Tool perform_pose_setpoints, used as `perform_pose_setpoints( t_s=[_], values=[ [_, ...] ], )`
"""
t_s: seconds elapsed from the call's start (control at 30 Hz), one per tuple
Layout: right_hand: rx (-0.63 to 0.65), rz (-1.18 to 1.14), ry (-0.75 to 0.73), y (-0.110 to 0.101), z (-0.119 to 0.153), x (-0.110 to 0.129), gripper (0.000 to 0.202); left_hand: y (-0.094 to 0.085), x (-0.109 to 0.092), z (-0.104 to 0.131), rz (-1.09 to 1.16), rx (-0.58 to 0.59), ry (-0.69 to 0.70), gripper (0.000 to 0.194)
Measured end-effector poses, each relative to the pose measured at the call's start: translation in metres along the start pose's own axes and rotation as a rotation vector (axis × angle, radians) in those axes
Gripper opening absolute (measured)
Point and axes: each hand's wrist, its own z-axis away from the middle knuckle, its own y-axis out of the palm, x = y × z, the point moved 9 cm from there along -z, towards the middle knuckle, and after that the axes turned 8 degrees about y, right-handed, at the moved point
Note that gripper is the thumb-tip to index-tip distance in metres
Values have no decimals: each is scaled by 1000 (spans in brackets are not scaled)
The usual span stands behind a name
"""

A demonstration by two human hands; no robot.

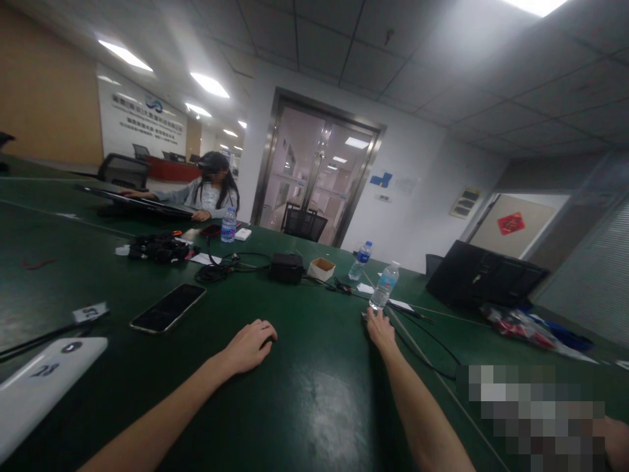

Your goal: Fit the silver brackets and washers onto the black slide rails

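Water bottle (385, 286): clear, blue label
Left hand (253, 346): curled, hold unclear
Right hand (381, 329): bent beside bottle's base, grip unclear

Green tabletop (304, 367), fills lower frame. Lower left: white device marked 28 (54, 387), dark-screened phone (168, 308) above it. Centre: black box (286, 268), small open carton (322, 269). Right of centre: blue-capped bottle (361, 261), white-capped bottle (386, 286). Left of centre: third bottle (228, 226), cable tangle (211, 272).

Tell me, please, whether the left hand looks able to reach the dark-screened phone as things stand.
Most likely yes: the left hand is low over the green table, close to the phone, and no object shows between them.
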Motion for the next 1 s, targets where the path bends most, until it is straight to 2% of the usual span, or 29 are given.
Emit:
perform_pose_setpoints(
  t_s=[0.4, 0.57, 0.73, 1.0],
  values=[
    [54, -152, 65, 11, -8, -9, 50, -2, -3, -2, 4, -3, 4, 26],
    [129, -250, 236, 16, -24, -36, 67, -2, -1, -2, 10, -18, 19, 24],
    [225, -285, 326, 30, -31, -60, 76, 0, 1, -2, 19, -5, -6, 26],
    [186, -307, 341, 33, -28, -61, 86, 2, 1, -3, 12, 17, -14, 28]
  ],
)
